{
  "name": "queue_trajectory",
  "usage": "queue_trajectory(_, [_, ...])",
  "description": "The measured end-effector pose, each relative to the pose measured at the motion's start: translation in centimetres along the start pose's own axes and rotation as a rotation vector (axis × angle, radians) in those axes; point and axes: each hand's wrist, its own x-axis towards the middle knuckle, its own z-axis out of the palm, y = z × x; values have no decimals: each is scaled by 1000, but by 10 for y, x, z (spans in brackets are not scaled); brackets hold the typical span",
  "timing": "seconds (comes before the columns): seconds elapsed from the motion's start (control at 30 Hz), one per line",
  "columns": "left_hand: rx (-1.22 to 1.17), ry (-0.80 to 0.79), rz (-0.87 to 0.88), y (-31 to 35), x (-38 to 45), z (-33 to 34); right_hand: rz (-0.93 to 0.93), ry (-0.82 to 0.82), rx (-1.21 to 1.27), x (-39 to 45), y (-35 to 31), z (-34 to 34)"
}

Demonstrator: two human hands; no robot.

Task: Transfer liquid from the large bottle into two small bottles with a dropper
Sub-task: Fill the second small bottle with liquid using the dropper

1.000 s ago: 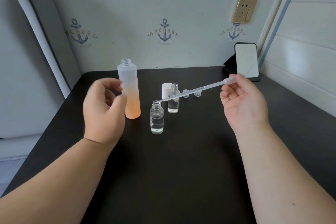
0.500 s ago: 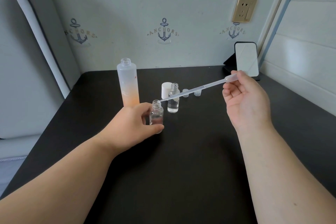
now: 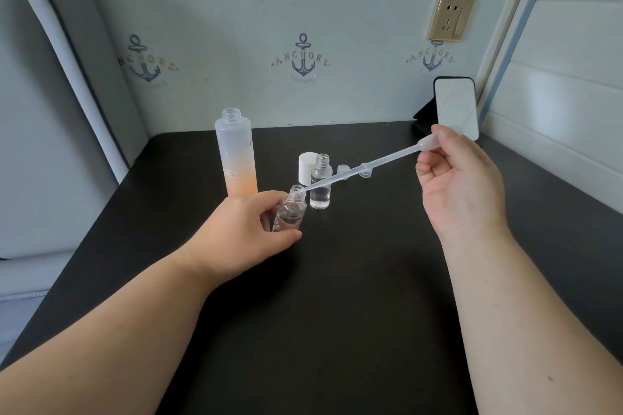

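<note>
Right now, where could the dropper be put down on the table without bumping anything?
The bare table between the two arms is free, and so is the patch right of the right hand. It is crowded behind the left hand, around the large bottle, the small bottles and the caps.

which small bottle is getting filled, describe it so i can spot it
On the black table, right of the tall frosted orange-bottomed bottle, two small clear bottles sit. It's the nearer one, tilted in the left hand, with the dropper tip at its mouth.

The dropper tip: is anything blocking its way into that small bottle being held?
Nothing visible. The dropper tip sits right at the uncapped mouth of the tilted small bottle gripped by the left hand; the right hand holds its bulb.
</note>
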Motion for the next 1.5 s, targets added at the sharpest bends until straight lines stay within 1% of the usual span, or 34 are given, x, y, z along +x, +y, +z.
queue_trajectory(0.47, [-32, -15, -1, 1, 0, -1, -1, -20, -49, 1, 2, -3])
queue_trajectory(0.87, [-28, -27, 1, 2, 0, -2, 8, -5, -26, 1, 4, -4])
queue_trajectory(1.1, [-19, -22, 5, 5, -2, -3, -21, -10, -28, 1, 6, -4])
queue_trajectory(1.27, [-28, -17, -30, 3, -1, -2, -26, -23, -64, 0, 5, -3])
queue_trajectory(1.5, [-38, -36, -24, 0, 0, -1, 25, 16, 7, 1, 3, -5])
